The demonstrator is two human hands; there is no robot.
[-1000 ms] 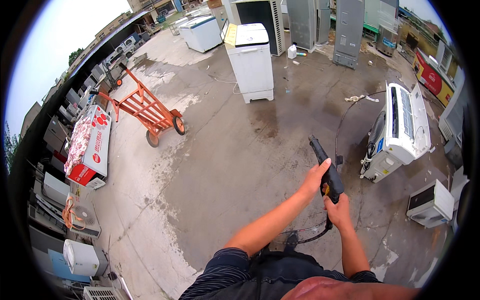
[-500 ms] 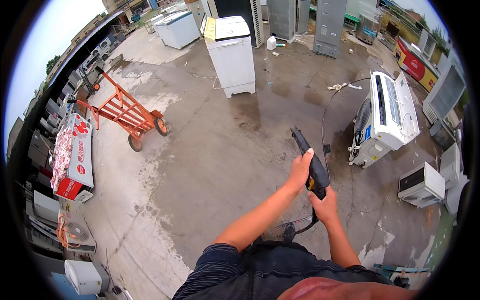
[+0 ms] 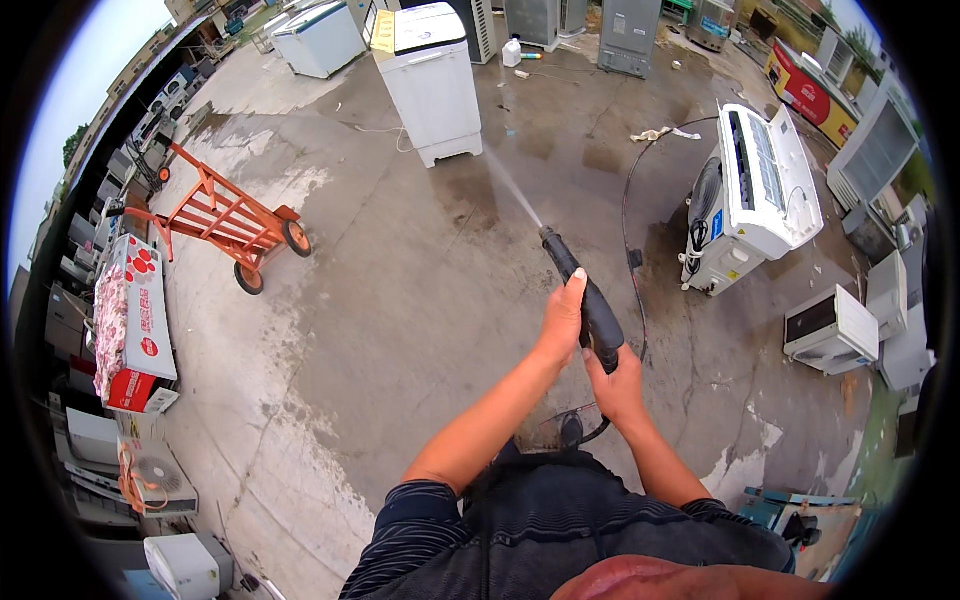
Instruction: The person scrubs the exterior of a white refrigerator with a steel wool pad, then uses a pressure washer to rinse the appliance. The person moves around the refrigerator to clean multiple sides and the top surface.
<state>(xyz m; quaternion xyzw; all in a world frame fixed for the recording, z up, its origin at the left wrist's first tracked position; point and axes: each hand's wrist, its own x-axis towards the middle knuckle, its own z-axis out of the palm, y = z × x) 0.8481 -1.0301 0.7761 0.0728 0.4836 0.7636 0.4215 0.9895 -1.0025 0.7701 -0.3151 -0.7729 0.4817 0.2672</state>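
Note:
Both my hands grip a black pressure washer gun (image 3: 602, 318) in front of me. Around its front part is wrapped my left hand (image 3: 563, 315), thumb along the top. My right hand (image 3: 618, 385) closes on the rear handle, though the trigger is hidden. A white fan of water spray (image 3: 518, 192) leaves the nozzle toward the foot of a white washing machine (image 3: 432, 105), which stands upright on wet concrete. From the gun's rear a black hose (image 3: 594, 433) runs down past my shoe.
An orange hand truck (image 3: 222, 222) stands at the left. On the right are a white air conditioner set (image 3: 740, 215) and a smaller white unit (image 3: 832, 332). The hose (image 3: 627, 205) curves across the floor. Chest freezers (image 3: 320, 42) and fridges (image 3: 630, 38) line the back.
Water now sprays from the nozzle, where none showed before. The gun and both hands have shifted left in the picture, and the whole scene has moved slightly up and left.

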